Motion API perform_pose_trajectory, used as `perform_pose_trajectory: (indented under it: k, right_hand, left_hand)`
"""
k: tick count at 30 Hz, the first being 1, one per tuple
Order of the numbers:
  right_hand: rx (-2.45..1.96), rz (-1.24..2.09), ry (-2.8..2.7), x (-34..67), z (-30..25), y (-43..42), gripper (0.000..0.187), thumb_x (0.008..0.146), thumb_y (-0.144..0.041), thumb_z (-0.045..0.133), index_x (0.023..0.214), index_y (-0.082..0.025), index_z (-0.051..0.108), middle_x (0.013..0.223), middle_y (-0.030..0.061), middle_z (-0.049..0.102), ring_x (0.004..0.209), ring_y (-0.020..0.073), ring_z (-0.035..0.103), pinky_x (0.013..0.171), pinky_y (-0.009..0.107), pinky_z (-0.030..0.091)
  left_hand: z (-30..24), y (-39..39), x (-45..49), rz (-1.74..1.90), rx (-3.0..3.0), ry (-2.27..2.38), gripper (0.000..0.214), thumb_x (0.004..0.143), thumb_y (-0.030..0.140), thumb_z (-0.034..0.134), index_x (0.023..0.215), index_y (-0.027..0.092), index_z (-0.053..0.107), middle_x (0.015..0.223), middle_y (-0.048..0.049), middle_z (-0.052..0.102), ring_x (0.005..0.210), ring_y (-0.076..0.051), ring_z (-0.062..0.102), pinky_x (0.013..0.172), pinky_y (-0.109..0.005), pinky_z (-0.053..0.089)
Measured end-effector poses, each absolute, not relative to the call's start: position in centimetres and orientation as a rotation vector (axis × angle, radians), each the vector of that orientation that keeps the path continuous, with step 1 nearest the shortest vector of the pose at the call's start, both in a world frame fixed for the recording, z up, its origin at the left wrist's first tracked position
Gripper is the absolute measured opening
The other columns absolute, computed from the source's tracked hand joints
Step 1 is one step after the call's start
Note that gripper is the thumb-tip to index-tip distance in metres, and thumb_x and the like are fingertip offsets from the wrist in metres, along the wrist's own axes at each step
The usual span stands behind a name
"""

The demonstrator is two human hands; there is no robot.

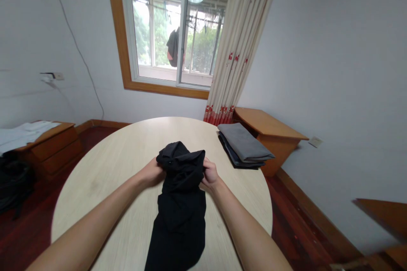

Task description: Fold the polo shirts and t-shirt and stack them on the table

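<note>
A black garment (181, 203) lies along the middle of a round light-wood table (111, 165), its near end hanging toward me. My left hand (151, 172) grips the bunched far end of the garment from the left, fingers closed in the cloth. On the other side my right hand (210, 174) pinches the same bunched end, fingers curled round the fabric. The upper part of the garment is lifted and crumpled between both hands.
A folded stack of grey and dark clothes (243, 146) lies at the table's far right edge. Behind it stands a wooden cabinet (270, 129) by a flowered curtain (240, 46). A low wooden dresser (51, 144) with white cloth is at the left. The floor is dark red wood.
</note>
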State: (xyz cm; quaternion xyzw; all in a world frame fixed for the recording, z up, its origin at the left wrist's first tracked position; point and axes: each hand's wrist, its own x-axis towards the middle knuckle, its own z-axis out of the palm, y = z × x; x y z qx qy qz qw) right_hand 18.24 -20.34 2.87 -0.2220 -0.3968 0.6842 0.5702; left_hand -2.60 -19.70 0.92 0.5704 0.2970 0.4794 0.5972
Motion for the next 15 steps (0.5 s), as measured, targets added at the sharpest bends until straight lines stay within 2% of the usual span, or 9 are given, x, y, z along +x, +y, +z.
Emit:
perform_pose_trajectory:
  k: [4,7,9,12,15]
  right_hand:
    - [-0.536,1.569,-0.947,19.7,2.5,-19.3,0.014,0.059,-0.014,0.069,0.072,-0.019,0.069,0.072,-0.0009,0.073,0.068,0.0163,0.067,0.072,0.026,0.056]
    - [-0.553,1.513,-0.952,20.9,2.1,-18.4,0.019,0.056,-0.013,0.07,0.075,-0.018,0.07,0.075,-0.0001,0.075,0.072,0.016,0.068,0.076,0.025,0.055]
    - [-0.576,1.465,-0.943,21.7,2.0,-17.8,0.019,0.054,-0.013,0.071,0.072,-0.019,0.069,0.074,-0.0006,0.074,0.07,0.0155,0.067,0.073,0.025,0.055]
    - [-0.642,1.362,-0.944,22.7,1.8,-17.2,0.014,0.057,-0.018,0.075,0.066,-0.02,0.065,0.067,-0.002,0.071,0.065,0.016,0.064,0.066,0.026,0.052]
    - [-0.718,1.255,-0.958,23.4,1.7,-16.5,0.017,0.059,-0.024,0.079,0.069,-0.02,0.066,0.066,-0.0018,0.07,0.065,0.0172,0.064,0.064,0.028,0.051]
  left_hand:
    - [1.2,-19.1,-3.5,1.188,1.286,0.739,0.037,0.062,0.036,0.085,0.09,0.017,0.069,0.094,-0.0093,0.074,0.09,-0.028,0.068,0.085,-0.043,0.054]
    - [2.5,-18.6,-4.8,1.276,1.455,0.887,0.038,0.067,0.049,0.08,0.082,0.017,0.066,0.079,-0.0052,0.07,0.077,-0.022,0.065,0.072,-0.034,0.052]
    - [3.4,-18.4,-5.6,1.332,1.571,1.028,0.041,0.071,0.057,0.074,0.079,0.018,0.064,0.073,-0.0025,0.067,0.071,-0.02,0.062,0.067,-0.031,0.05]
    - [4.4,-18.3,-6.7,1.478,1.693,1.228,0.042,0.072,0.059,0.07,0.081,0.019,0.066,0.079,-0.0032,0.069,0.078,-0.021,0.063,0.075,-0.033,0.05]
    - [4.9,-18.1,-7.9,1.613,1.709,1.363,0.039,0.068,0.055,0.073,0.082,0.019,0.066,0.086,-0.005,0.072,0.085,-0.023,0.064,0.084,-0.036,0.051]
